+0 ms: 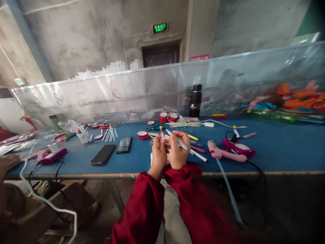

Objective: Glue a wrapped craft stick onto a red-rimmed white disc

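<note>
My left hand (158, 156) is closed in a pinch on a short flat wooden stick (161, 132) with a yellow end pointing up. Close beside it, my right hand (178, 151) grips a white marker pen (181, 141), which slants across the fingers. Both hands are just over the table's front edge. Part of a white item (151, 158) shows beneath them, mostly hidden. A stack of red-edged round pieces (143, 135) lies left of the hands. To their right rest another white pen (199, 156) and a yellow pen (193, 137).
A pink glue gun (225, 152) with a purple base (240, 148) sits on the right; its glue stick hangs over the edge. A black phone (103, 155) lies left. Behind stands a black bottle (195, 101) by a perforated metal screen (152, 91). Another person's hand (10, 162) is far left.
</note>
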The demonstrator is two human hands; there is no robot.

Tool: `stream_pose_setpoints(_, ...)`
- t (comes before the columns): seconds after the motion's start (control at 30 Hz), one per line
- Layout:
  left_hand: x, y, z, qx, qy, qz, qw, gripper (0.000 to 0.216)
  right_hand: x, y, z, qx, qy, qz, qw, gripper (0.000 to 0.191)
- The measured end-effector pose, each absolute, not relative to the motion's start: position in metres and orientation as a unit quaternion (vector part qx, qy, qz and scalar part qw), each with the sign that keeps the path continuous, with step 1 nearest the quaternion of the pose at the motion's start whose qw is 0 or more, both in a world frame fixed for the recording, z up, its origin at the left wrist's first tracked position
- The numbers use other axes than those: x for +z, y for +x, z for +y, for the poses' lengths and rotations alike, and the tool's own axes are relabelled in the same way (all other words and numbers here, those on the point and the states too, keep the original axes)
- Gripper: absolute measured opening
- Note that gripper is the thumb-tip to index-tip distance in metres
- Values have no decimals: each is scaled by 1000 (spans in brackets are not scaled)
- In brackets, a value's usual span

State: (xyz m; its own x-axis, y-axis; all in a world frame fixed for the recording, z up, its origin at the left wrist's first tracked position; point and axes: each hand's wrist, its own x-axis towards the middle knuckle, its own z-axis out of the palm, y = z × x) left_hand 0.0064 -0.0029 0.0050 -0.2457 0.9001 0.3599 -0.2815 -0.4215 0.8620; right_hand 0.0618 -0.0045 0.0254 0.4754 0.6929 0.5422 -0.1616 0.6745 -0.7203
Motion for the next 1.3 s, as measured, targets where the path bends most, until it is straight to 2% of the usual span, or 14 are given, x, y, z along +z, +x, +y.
stream_pose_setpoints(0.3,2,5,-2,713,465,367,374,38,9,64,3,188,-318,-481,795,21)
stream_pose_setpoints(0.63,0,3,-8,715,479,394,324,34,6,65,-9,52,-356,-534,765,18)
stream_pose_setpoints(0.93,0,5,-9,728,478,355,340,25,6,65,-9,68,-356,-545,756,18)
stream_pose_setpoints(1.3,1,4,-10,721,478,390,315,32,5,65,-8,69,-348,-538,765,18)
